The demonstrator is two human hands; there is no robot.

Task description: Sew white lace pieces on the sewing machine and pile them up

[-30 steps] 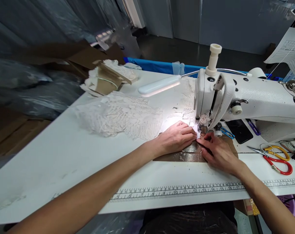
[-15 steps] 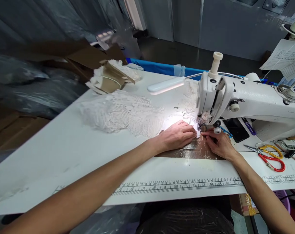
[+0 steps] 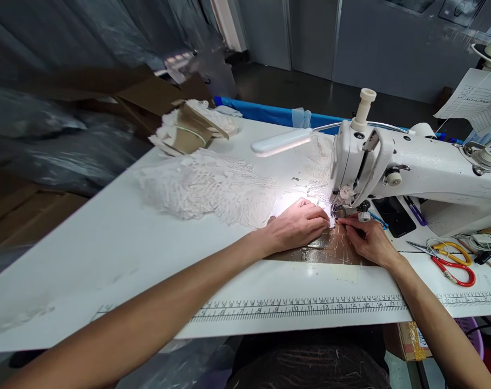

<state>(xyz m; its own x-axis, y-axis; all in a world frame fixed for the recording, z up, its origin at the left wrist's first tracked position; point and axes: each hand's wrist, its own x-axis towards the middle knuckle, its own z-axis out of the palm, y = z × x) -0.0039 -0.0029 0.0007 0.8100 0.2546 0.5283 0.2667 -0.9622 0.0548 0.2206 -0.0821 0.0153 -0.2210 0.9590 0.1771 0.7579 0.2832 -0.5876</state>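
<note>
My left hand rests on the white table with its fingers pressed together on a small white lace piece right at the needle of the white sewing machine. My right hand lies just to the right on the brown taped patch, its fingertips pinching the same piece under the presser foot. The piece itself is mostly hidden by my fingers. A heap of white lace trails away from my left hand to the left.
A white lamp head shines over the needle area. Red and yellow scissors lie at the right, a black phone under the machine arm. Cardboard wrapped with lace sits at the back. A printed ruler runs along the front edge.
My right hand has slid up closer to the needle, fingertips now meeting the left hand's. The view has shifted slightly; the left hand has stayed put.
</note>
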